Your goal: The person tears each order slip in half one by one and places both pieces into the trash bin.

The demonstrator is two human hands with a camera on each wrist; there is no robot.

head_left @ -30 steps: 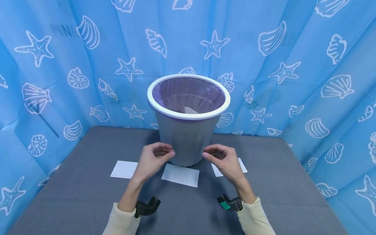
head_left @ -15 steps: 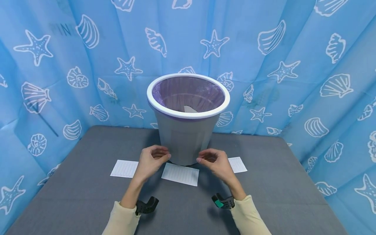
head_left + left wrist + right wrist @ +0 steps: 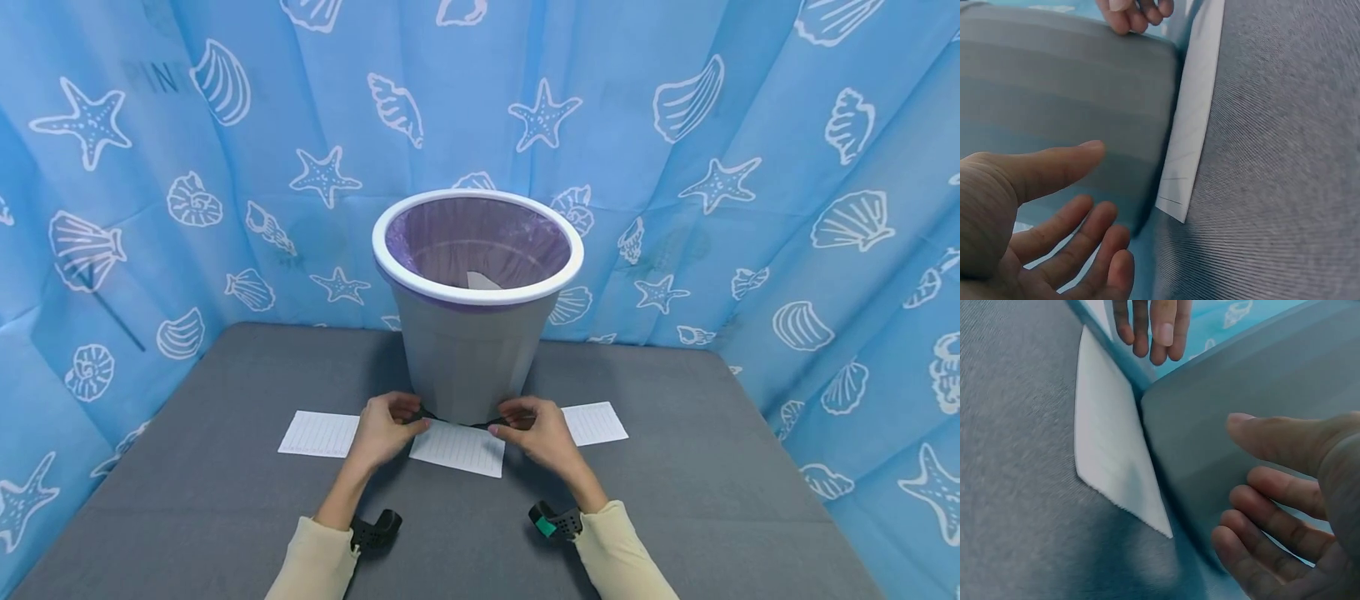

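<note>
A grey trash bin (image 3: 468, 358) with a white rim and purple liner stands upright on the dark grey table. At the left of its base, my left hand (image 3: 381, 432) hangs with thumb and fingers apart, holding nothing. Its mate, the right hand (image 3: 542, 429), is poised likewise at the base's right side. Between them a white lined sheet of paper (image 3: 457, 450) lies flat before the bin. The left wrist view shows the left fingers (image 3: 1088, 231) loosely bent beside the bin wall. In the right wrist view the right thumb (image 3: 1272, 434) overlaps the bin.
Two more lined sheets lie on the table (image 3: 225, 483): a left sheet (image 3: 318, 433) and a right sheet (image 3: 596, 423), each partly behind a hand. Something white (image 3: 482, 282) is inside the bin. A blue seashell curtain (image 3: 465, 100) hangs behind and at both sides.
Both hands have come down and nearer the front toward the middle sheet. The right hand has also shifted left, uncovering more of the right sheet. The bin and sheets have stayed put.
</note>
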